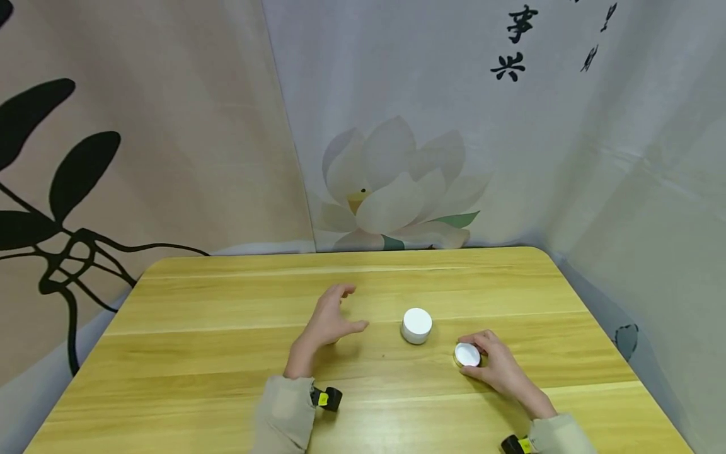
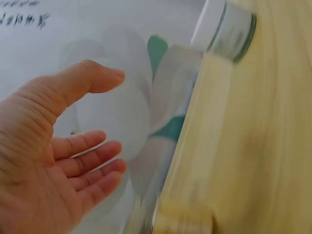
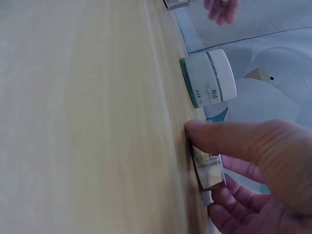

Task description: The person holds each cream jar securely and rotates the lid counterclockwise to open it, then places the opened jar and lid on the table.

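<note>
My left hand (image 1: 329, 318) is held spread to the left of a white-lidded jar (image 1: 416, 326), thumb and fingers apart with nothing between them. In the left wrist view that hand (image 2: 63, 141) has its palm and loosely bent fingers showing. The jar (image 3: 207, 78) stands upright, its pale side lettered and its base greenish. To its right, my right hand (image 1: 499, 366) holds a small round container (image 1: 467, 355) with a white top and gold side. The right wrist view shows thumb and fingers around this container (image 3: 210, 173), which is at the tabletop.
A wooden table (image 1: 198, 353) runs back to a curtain (image 1: 397, 94) printed with a lotus, leaves and characters. One shiny object (image 3: 176, 4) is cut off at the top of the right wrist view; its kind cannot be told.
</note>
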The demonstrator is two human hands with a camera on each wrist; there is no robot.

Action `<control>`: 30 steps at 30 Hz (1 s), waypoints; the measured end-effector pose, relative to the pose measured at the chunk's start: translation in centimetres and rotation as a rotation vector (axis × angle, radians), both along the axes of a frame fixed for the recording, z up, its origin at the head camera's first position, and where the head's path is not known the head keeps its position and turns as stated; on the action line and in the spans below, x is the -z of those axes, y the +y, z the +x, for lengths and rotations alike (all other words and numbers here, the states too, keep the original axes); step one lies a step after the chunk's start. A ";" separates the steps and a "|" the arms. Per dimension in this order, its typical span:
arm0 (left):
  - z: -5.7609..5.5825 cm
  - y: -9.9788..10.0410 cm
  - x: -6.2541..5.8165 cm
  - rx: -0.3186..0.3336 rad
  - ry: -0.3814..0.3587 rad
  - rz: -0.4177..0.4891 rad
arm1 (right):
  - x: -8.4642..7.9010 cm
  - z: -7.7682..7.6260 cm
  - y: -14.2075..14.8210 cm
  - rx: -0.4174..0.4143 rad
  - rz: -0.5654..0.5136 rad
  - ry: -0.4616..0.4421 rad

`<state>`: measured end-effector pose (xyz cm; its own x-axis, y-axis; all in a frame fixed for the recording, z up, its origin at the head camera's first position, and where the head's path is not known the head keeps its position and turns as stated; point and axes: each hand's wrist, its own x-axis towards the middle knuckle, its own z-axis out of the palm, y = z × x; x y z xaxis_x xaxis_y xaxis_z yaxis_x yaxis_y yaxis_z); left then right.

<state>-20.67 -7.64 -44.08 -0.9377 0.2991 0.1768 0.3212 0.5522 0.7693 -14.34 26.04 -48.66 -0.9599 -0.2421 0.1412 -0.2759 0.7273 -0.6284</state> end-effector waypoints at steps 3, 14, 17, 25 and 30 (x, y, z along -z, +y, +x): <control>-0.4 2.0 0.0 0.097 -0.027 0.032 | 0.1 0.0 0.1 0.009 -0.011 0.005; -1.1 7.3 2.6 0.236 -0.127 0.014 | 0.2 0.0 0.2 0.001 -0.006 -0.001; -1.2 8.1 2.9 0.233 -0.129 -0.003 | 0.2 0.0 0.2 -0.001 -0.011 -0.003; -1.3 9.6 3.8 0.201 -0.113 -0.027 | 0.2 -0.1 0.2 -0.004 -0.021 -0.016; -1.3 10.1 3.9 0.164 -0.096 -0.042 | 0.2 0.0 0.2 -0.008 -0.038 -0.023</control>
